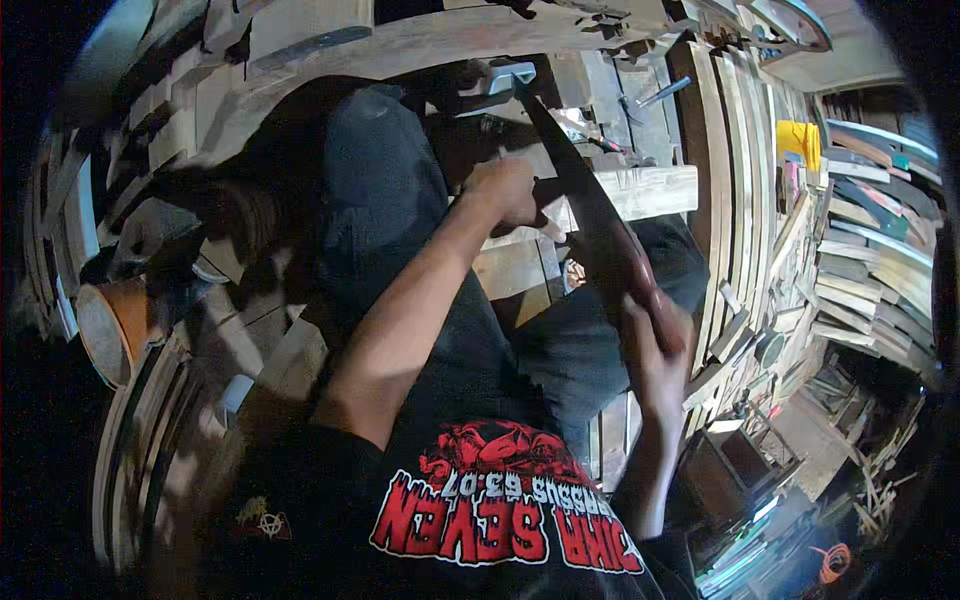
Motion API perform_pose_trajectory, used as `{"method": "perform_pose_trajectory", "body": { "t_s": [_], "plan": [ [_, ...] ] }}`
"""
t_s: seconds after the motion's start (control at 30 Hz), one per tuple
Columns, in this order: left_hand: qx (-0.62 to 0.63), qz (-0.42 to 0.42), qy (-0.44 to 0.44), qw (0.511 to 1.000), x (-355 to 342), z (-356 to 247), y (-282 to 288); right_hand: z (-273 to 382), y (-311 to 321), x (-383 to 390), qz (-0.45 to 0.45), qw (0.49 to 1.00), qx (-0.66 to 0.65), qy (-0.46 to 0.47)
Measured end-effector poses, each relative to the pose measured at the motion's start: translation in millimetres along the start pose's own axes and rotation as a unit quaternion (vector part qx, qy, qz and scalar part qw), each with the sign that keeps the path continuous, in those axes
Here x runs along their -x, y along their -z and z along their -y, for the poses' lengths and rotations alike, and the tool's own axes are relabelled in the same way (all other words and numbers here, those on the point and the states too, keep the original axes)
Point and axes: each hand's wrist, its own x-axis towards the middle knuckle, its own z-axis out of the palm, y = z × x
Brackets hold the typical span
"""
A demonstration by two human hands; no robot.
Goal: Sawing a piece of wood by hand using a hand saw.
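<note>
My right hand [655,330] is wrapped round the near end of a long dark tool [600,215] with a glossy reddish-brown handle. The tool slants away to the far left, where a pale blue-grey metal piece [512,78] shows at its tip; its exact kind is unclear. My left hand [503,192] is closed above my lap, left of the tool. Whatever its fingers grip is in shadow. A pale wood block [655,192] lies beyond my right knee, partly behind the tool.
Long planks [722,150] run along the right, with stacked boards [880,255] farther out. A yellow item [798,143] hangs there. An orange-brown bucket [118,325] is at left. A blue-handled tool [665,92] lies at the far side. An orange coil [832,562] sits lower right.
</note>
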Motion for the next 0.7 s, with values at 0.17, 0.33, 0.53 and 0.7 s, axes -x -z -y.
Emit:
{"method": "perform_pose_trajectory", "body": {
  "t_s": [0.17,0.33,0.53,0.7],
  "plan": [
    [-0.015,0.0,0.029,0.999,-15.0,21.7,-21.0,3.8,-14.4,12.6,-0.02,0.983,0.05,0.177],
    [-0.001,0.006,0.016,1.0,-12.2,5.8,-6.2,4.0,-19.6,9.1,-0.048,0.993,0.053,0.093],
    [-0.001,-0.009,0.018,1.0,-10.4,20.4,-11.1,32.8,-6.1,27.5,0.041,0.999,-0.007,0.017],
    [0.003,-0.01,0.007,1.0,-9.2,10.0,-15.4,-3.4,-23.4,-8.9,-0.033,0.998,0.039,0.035]
  ]
}}
